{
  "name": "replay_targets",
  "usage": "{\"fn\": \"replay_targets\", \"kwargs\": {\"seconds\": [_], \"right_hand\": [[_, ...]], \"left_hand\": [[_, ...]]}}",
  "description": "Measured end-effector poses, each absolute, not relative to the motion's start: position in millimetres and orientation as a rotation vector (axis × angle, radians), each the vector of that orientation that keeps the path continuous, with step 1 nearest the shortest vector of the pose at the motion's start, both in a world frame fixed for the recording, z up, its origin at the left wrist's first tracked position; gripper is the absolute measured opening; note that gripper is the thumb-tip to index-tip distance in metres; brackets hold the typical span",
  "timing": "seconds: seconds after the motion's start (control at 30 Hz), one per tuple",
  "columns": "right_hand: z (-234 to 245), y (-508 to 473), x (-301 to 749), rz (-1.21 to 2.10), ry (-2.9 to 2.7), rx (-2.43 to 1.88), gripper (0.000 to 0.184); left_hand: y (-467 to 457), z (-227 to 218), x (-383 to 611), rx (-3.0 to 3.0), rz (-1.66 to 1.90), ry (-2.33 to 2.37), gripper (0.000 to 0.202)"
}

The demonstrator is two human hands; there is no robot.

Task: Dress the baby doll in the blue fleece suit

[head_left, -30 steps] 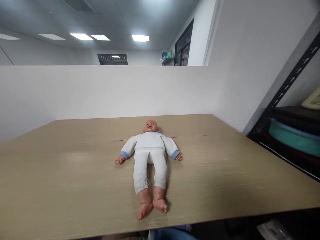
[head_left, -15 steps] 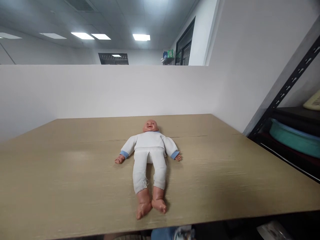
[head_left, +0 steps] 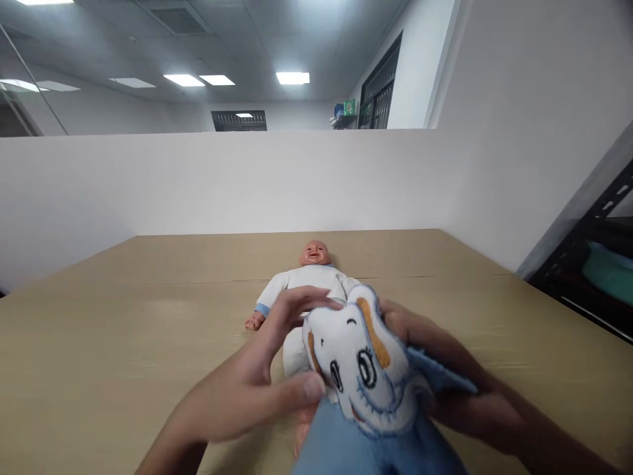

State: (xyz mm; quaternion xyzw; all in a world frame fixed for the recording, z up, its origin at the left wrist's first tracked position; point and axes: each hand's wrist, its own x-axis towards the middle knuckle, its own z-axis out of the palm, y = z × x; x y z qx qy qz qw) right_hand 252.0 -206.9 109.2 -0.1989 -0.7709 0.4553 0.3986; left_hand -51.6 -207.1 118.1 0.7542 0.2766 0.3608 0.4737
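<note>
The blue-and-white cloth toy [head_left: 356, 369] with a cartoon face is between my hands, above the tabletop [head_left: 148, 343]. My right hand [head_left: 484, 412] grips its right side. My left hand [head_left: 242, 389] is spread, thumb at the face's left edge. The doll [head_left: 306, 277] lies face up beyond. A teal basin [head_left: 610, 270] occupies the right-hand rack [head_left: 588, 224], contents hidden. Any print on the far green packet [head_left: 349, 107] is too small to read.

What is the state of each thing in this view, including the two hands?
Blue cartoon-faced cloth, held, tilted
Left hand, open, curved beside the cloth
Right hand, gripping the cloth
Doll, dressed, lying face-up, partly hidden
Ceiling lights, on
</note>
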Motion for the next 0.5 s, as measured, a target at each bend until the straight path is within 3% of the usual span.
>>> {"fn": "replay_targets", "kwargs": {"seconds": [0.03,0.1,0.2,0.3,0.4,0.5], "right_hand": [[114.6,-195.7,251.8,1.193,-1.935,-0.461,0.039],[121.4,-177.0,255.3,1.27,-1.929,-0.445,0.034],[130.2,-151.2,261.6,1.29,-1.973,-0.462,0.04],[140.9,-119.4,256.8,1.157,-1.92,-0.466,0.054],[147.6,-86.9,244.8,1.052,-1.852,-0.493,0.054],[146.5,-65.7,239.7,1.155,-1.997,-0.562,0.056]], "left_hand": [[-190.0,124.9,-46.9,1.795,0.851,0.586,0.067],[-162.8,136.3,-40.4,1.716,0.795,0.503,0.04],[-138.1,150.2,-36.9,1.768,0.821,0.449,0.011],[-124.2,164.4,-33.7,1.95,0.919,0.43,0.013],[-113.8,177.1,-27.7,2.224,0.925,0.456,0.012],[-105.5,182.6,-23.0,2.446,0.929,0.449,0.01]]}}
